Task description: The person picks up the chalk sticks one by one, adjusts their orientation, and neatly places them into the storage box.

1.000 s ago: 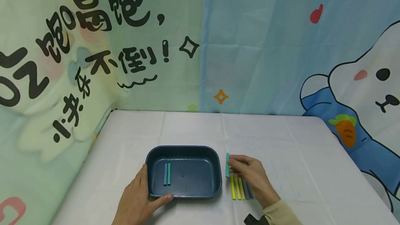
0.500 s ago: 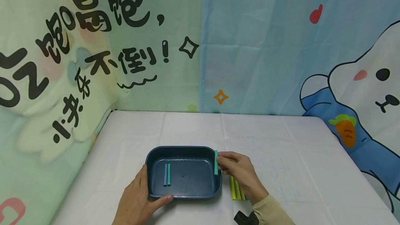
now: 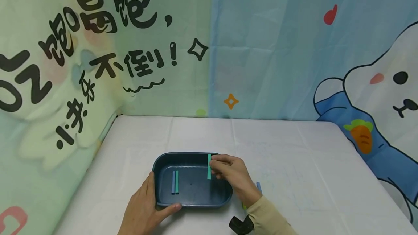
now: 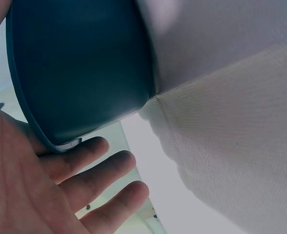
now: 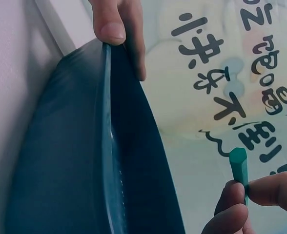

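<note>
My right hand [image 3: 233,173] pinches a green stick [image 3: 209,166] between thumb and fingertips, holding it upright over the right part of a dark blue tray [image 3: 202,205]. In the right wrist view the hexagonal end of that stick [image 5: 238,157] points up. At the tray's front left corner, my left hand [image 3: 145,204] grips it, thumb along the front rim and fingers at the left side. The left wrist view shows the left hand's outer fingers [image 4: 99,180] extended beside the tray wall. Inside the tray, a blue stick [image 3: 173,182] and a green stick [image 3: 177,182] lie side by side.
Right of the tray, my right wrist mostly hides more sticks. The end of a blue stick [image 3: 259,186] and a bit of yellow stick [image 3: 244,206] show. White cloth [image 3: 313,177] covers the table, with a printed curtain [image 3: 267,53] behind.
My right hand has carried the green stick leftward from beside the tray to above its right part, now covering most of the sticks on the table. The left hand and tray stay put.
</note>
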The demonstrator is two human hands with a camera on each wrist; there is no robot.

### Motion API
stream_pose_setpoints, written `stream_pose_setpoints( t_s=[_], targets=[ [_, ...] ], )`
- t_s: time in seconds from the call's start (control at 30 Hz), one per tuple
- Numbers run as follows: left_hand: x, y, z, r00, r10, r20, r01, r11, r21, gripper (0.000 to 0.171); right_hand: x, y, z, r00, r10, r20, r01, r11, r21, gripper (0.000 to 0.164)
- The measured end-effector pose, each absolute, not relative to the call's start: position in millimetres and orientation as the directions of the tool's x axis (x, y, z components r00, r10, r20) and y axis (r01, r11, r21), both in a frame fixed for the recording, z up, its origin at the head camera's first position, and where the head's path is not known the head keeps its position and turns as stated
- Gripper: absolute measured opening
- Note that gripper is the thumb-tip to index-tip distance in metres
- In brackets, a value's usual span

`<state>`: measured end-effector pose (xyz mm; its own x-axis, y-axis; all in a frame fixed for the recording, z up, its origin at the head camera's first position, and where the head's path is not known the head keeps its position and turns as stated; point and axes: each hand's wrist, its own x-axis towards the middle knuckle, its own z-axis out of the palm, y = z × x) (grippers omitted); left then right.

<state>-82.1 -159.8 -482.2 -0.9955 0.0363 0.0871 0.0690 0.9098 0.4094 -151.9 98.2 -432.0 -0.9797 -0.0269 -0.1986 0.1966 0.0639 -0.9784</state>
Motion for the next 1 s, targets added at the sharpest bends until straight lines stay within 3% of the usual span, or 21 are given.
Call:
stream_pose_setpoints(
  t_s=[0.23, 1.0],
  targets=[
    [-81.4, -157.6, -481.7, -0.998, 0.035, 0.05, 0.052, 0.915, 0.401, 0.134, -151.0, 84.2, -437.9, -0.981, -0.056, -0.187, 0.183, 0.062, -0.981, 0.032],
    [-82.0, -158.8, -482.3, -0.993, 0.054, 0.104, 0.091, 0.912, 0.401, 0.128, -158.4, 46.2, -452.0, -0.982, -0.121, -0.146, 0.135, 0.098, -0.986, 0.031]
  ],
)
